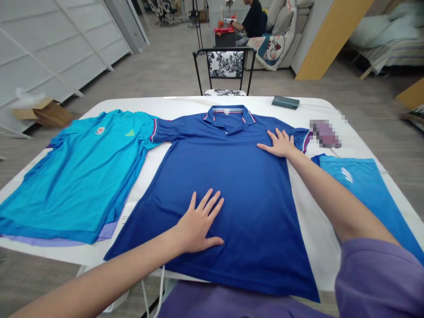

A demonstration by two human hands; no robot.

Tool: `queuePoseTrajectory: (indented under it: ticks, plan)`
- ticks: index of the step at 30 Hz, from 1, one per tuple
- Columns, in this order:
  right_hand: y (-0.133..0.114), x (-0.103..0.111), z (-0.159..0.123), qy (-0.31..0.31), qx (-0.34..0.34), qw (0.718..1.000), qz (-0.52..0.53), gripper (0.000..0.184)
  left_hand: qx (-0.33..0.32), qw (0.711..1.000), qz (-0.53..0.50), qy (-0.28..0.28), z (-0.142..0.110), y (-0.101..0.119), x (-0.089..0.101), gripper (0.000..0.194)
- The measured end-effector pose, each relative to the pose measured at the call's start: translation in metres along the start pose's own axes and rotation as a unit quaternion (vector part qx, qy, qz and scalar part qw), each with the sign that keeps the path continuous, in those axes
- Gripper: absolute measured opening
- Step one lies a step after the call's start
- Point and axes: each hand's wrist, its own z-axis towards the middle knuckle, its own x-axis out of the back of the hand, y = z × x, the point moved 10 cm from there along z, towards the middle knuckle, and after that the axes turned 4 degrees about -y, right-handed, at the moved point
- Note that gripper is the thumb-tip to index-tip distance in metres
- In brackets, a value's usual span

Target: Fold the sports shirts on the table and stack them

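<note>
A dark blue polo shirt [232, 176] lies spread front up on the white table, its collar at the far side and its hem hanging over the near edge. My left hand [200, 223] rests flat on the lower middle of the shirt, fingers spread. Up near the shirt's right shoulder, my right hand [280, 143] also lies flat with its fingers apart. Neither hand grips the cloth. The polo's left sleeve overlaps a turquoise T-shirt [89, 172], which lies on top of other shirts, one of them lilac.
Folded light blue cloth [357, 176] lies at the right of the white table [318, 260]. A dark grey case [285, 102] and a blurred-out purple item [326, 134] are farther back. Behind stands a patterned chair [226, 66]; a person [253, 20] sits beyond. A cardboard box [49, 112] is left.
</note>
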Motion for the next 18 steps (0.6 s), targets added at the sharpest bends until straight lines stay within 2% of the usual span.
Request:
queuePoseTrajectory:
  ticks: [2, 4, 6, 7, 9, 10, 13, 15, 18]
  plan:
    - [0.008, 0.003, 0.006, -0.010, 0.003, 1.000, -0.001, 0.118, -0.010, 1.000, -0.013, 0.019, 0.004, 0.016, -0.005, 0.118]
    - [0.009, 0.013, 0.002, -0.003, 0.013, 1.000, -0.013, 0.117, -0.027, 0.998, -0.026, 0.045, 0.008, 0.029, 0.002, 0.118]
    - [-0.006, 0.029, -0.020, 0.026, 0.035, 0.999, -0.025, 0.114, -0.028, 0.997, -0.042, 0.061, 0.006, 0.025, 0.014, 0.112]
    - [-0.019, 0.035, -0.041, 0.041, 0.054, 0.997, -0.028, 0.111, -0.018, 0.997, -0.048, 0.065, 0.001, 0.014, 0.021, 0.108]
    - [-0.049, 0.039, -0.100, 0.052, 0.101, 0.993, -0.025, 0.105, 0.011, 0.996, -0.052, 0.070, -0.017, -0.021, 0.032, 0.103]
    - [-0.064, 0.035, -0.136, 0.043, 0.124, 0.991, -0.022, 0.104, 0.023, 0.996, -0.050, 0.072, -0.029, -0.041, 0.034, 0.107]
    - [-0.092, 0.005, -0.251, -0.003, 0.164, 0.987, -0.002, 0.107, 0.040, 0.996, -0.042, 0.062, -0.062, -0.088, 0.022, 0.133]
    - [-0.093, -0.018, -0.316, -0.010, 0.160, 0.987, 0.012, 0.115, 0.041, 0.997, -0.040, 0.042, -0.079, -0.098, 0.002, 0.143]
    - [-0.079, -0.049, -0.382, -0.007, 0.134, 0.991, 0.016, 0.127, 0.038, 0.999, -0.031, 0.024, -0.094, -0.088, -0.026, 0.144]
